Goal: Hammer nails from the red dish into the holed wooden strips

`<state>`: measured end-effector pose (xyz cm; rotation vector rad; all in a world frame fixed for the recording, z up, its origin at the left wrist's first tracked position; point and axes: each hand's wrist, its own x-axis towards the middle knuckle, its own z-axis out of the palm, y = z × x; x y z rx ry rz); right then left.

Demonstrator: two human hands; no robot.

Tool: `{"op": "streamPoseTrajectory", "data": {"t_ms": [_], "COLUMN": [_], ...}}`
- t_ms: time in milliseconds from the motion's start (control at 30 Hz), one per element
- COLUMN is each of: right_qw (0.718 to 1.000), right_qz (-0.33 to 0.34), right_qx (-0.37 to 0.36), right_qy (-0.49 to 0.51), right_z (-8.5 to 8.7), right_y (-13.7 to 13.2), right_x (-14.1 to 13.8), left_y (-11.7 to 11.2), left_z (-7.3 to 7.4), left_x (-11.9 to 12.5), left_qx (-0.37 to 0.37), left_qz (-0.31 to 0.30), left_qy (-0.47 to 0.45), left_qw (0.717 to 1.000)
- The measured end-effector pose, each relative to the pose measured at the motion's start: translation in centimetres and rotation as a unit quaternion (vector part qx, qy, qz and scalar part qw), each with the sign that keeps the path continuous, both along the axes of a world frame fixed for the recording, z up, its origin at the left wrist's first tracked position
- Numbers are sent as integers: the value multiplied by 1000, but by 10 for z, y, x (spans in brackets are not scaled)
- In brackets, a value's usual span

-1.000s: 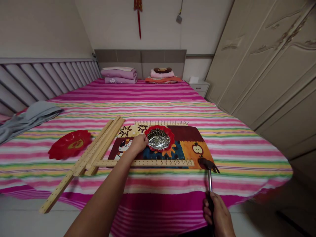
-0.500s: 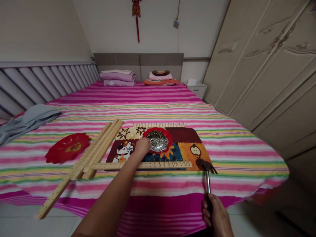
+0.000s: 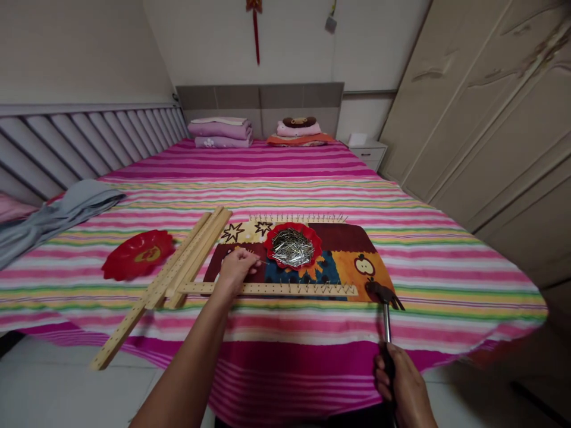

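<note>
My left hand is pinched on a thin nail, just left of the red scalloped bowl that holds a heap of nails. Below that hand lies a drilled wooden strip, with several nails standing in its right half and bare holes to the left. My right hand grips the dark handle of a claw hammer. The hammer's head rests at the right edge of the patterned mat. Along the mat's far edge runs another strip full of upright nails.
Left of the mat, several drilled wooden strips lie crosswise, one reaching past the bed's edge. A second red dish lies farther left, near a grey garment. Folded bedding is stacked at the headboard. A wardrobe stands at the right.
My left hand has drawn back from the nail bowl to the left and now has a nail in its fingers. My right hand still holds the hammer in place. The view has shifted slightly.
</note>
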<state>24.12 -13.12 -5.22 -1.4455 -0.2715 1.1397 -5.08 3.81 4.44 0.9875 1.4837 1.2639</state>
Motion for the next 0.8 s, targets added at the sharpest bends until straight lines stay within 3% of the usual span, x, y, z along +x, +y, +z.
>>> {"op": "streamPoseTrajectory", "data": {"t_ms": [100,167,400,500,600,700,800], "right_qw": [1000,1000,1000,1000,1000,1000,1000], "right_qz": [3,4,11,14,16,14,11], "right_qx": [-4,-3,7,12,13,10,6], "right_qy": [1,3,6,2,6,7,2], "right_z": [1,2,3,2,2,3,4], "right_y": [-1,-1,-2,-2,-3,-2,-2], "right_x": [0,1,3,3,3,3,3], "left_y": [-28,-50,-121,-135,-140,-139,-138], "left_z": [-3,-13,-75,-90,-93,-86,-72], "left_x": [-16,-24,-30,-35,-40,-42,-39], "left_qx": [-16,-33,-143,-151,-130,-126,-149], "left_qz": [30,31,-13,-16,-32,-58,-139], "left_qy": [-8,-10,45,84,128,190,304], "left_qw": [999,999,989,985,983,972,931]}}
